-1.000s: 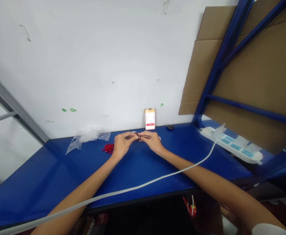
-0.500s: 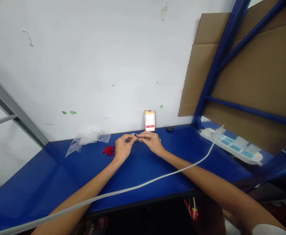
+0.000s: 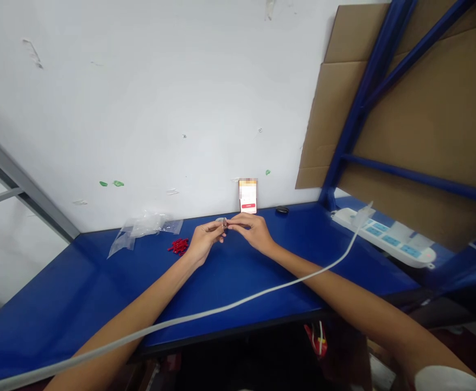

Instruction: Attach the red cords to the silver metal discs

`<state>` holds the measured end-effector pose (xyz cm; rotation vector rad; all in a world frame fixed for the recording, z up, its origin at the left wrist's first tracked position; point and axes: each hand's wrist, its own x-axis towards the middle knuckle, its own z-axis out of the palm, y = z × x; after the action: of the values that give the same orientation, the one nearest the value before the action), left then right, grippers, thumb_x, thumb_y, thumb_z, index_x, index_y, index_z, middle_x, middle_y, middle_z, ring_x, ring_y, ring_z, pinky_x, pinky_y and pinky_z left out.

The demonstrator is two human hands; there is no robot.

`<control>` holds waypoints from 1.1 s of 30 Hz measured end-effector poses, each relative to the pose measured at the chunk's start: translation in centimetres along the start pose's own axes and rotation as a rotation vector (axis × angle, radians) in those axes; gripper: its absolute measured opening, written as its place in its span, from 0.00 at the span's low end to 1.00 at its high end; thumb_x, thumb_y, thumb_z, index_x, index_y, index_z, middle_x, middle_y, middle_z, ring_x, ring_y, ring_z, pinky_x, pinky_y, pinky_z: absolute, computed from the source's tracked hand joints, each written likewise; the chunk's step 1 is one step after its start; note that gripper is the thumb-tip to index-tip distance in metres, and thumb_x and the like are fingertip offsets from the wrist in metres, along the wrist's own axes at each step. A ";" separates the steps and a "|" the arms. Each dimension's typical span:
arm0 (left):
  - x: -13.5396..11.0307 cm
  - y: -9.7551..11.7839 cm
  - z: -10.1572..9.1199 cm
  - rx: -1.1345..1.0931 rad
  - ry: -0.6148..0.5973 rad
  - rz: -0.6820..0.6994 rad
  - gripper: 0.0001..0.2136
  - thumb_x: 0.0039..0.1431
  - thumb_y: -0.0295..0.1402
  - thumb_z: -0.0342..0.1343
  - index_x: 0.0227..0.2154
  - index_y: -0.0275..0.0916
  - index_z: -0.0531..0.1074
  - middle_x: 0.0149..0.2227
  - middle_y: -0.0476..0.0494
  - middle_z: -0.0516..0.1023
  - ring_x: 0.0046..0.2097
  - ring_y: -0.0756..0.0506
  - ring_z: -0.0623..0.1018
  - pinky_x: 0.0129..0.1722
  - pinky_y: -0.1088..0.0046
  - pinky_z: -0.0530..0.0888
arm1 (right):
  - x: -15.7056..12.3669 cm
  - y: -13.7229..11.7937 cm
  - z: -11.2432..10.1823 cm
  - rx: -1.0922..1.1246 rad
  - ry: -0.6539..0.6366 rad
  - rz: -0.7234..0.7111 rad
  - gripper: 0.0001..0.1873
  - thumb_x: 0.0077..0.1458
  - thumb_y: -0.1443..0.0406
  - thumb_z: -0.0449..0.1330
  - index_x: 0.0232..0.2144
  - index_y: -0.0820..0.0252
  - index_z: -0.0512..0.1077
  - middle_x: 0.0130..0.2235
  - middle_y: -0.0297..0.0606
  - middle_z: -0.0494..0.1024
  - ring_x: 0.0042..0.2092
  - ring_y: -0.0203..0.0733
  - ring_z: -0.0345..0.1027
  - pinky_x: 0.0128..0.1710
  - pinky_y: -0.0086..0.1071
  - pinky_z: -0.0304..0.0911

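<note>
Both my hands meet over the far middle of the blue table (image 3: 238,282). My left hand (image 3: 202,239) and my right hand (image 3: 252,231) are closed in pinches, fingertips together on a small part (image 3: 224,222) too tiny to make out. A little pile of red pieces (image 3: 178,246) lies just left of my left hand.
Clear plastic bags (image 3: 142,228) lie at the back left. A phone (image 3: 248,196) leans on the white wall, with a small dark object (image 3: 281,210) to its right. A white power strip (image 3: 384,237) sits at the right, its cable (image 3: 229,307) crossing my arms. Cardboard (image 3: 425,108) backs a blue rack.
My hands stay joined on the small part, with only slight finger movement. The view has shifted a little.
</note>
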<state>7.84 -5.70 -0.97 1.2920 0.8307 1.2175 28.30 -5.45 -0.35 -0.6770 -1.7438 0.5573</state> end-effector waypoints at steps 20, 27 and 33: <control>0.0 0.5 0.0 0.106 0.041 0.009 0.21 0.49 0.47 0.77 0.38 0.36 0.82 0.34 0.41 0.84 0.34 0.46 0.81 0.34 0.70 0.78 | -0.4 0.6 0.2 -0.019 -0.038 -0.063 0.11 0.67 0.56 0.67 0.48 0.46 0.87 0.47 0.40 0.87 0.48 0.48 0.81 0.53 0.41 0.75; 0.2 0.4 -0.6 0.081 -0.058 -0.060 0.21 0.50 0.48 0.77 0.38 0.36 0.84 0.40 0.38 0.85 0.40 0.44 0.82 0.39 0.69 0.79 | 0.1 0.6 -0.7 -0.078 -0.090 -0.044 0.10 0.69 0.57 0.65 0.41 0.52 0.86 0.41 0.41 0.86 0.42 0.47 0.80 0.47 0.39 0.74; 0.3 1.4 -0.7 0.461 -0.016 0.184 0.17 0.63 0.47 0.66 0.48 0.41 0.84 0.50 0.37 0.84 0.49 0.39 0.82 0.45 0.65 0.79 | 0.3 0.7 -1.9 -0.406 -0.274 -0.136 0.08 0.71 0.66 0.61 0.45 0.54 0.81 0.44 0.40 0.83 0.44 0.45 0.77 0.46 0.35 0.69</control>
<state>7.00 -5.43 0.31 1.7796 1.0379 1.1951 30.18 -4.63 -0.11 -0.7808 -2.1723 0.2062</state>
